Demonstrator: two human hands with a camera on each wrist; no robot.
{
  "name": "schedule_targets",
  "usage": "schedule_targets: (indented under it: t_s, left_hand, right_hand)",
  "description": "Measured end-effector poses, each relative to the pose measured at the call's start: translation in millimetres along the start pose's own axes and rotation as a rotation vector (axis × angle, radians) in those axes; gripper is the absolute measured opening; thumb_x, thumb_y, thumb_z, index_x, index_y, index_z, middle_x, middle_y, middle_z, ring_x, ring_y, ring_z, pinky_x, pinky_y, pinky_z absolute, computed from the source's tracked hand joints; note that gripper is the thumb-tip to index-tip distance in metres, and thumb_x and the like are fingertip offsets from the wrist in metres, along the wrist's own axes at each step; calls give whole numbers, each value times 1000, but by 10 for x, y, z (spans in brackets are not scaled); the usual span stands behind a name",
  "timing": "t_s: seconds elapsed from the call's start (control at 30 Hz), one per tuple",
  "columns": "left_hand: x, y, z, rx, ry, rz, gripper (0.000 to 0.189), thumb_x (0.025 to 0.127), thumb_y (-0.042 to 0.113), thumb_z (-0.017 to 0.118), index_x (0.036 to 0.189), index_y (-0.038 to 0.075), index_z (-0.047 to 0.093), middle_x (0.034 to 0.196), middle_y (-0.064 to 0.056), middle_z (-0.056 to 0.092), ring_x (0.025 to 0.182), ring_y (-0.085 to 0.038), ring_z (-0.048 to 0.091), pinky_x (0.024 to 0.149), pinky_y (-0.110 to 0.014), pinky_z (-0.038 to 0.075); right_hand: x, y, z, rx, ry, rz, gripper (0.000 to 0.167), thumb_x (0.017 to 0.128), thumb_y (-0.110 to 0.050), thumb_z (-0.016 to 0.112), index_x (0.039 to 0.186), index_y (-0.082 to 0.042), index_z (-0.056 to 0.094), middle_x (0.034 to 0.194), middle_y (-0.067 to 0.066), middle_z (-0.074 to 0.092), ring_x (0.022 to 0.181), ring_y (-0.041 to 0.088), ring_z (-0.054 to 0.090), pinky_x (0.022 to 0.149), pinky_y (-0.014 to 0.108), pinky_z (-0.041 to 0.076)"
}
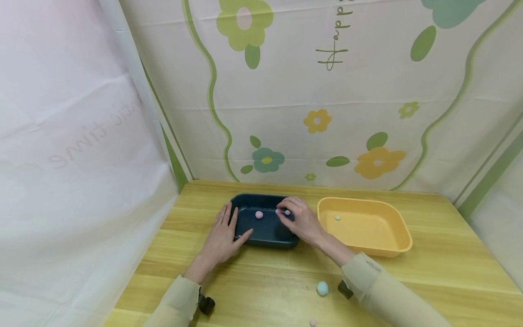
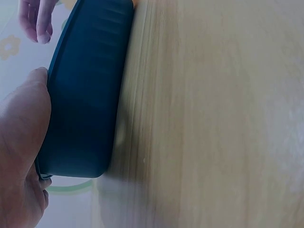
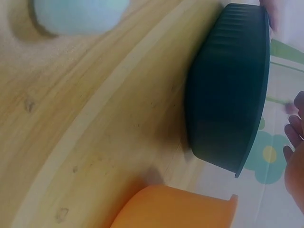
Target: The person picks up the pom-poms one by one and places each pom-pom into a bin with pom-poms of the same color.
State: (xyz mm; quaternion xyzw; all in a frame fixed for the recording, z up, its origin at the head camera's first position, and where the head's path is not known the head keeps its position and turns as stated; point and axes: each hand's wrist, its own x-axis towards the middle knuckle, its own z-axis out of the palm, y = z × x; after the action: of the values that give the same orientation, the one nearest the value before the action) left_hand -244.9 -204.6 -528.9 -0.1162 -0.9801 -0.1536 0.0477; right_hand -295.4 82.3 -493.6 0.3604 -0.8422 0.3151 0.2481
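Observation:
A dark blue tray (image 1: 267, 232) sits on the wooden table, a larger pink ball (image 1: 259, 215) and a small pinkish ball (image 1: 288, 212) inside. My left hand (image 1: 220, 236) rests at its left end, fingers straight along the rim, thumb over the near edge. Above the tray's right part, my right hand (image 1: 303, 221) pinches a small pink ball (image 3: 290, 108) between thumb and fingertips; it looks blurred in the right wrist view. In the left wrist view, the left thumb (image 2: 35, 78) lies against the rim of the tray (image 2: 90, 90).
To the right stands a yellow-orange tray (image 1: 369, 227) with a small pale ball (image 1: 337, 218) in it. On the table (image 1: 253, 290) nearer me lie a light blue ball (image 1: 322, 288) and a small pink ball (image 1: 313, 322). A flowered cloth (image 1: 282, 91) hangs behind.

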Motion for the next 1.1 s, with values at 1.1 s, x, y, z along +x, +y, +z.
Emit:
schedule_targets:
  t_s: [1.1]
  left_hand:
    - [3,2,-21,15,-30,-1,99,109,69,50,175,1,21,185,-24,5,173,-43,12,142,-58,17]
  right_hand:
    - [-972,-340,-650,141,-12,-130,50,98,-19,85,145,-8,72,144,12,74,136,21,67,127,11,35]
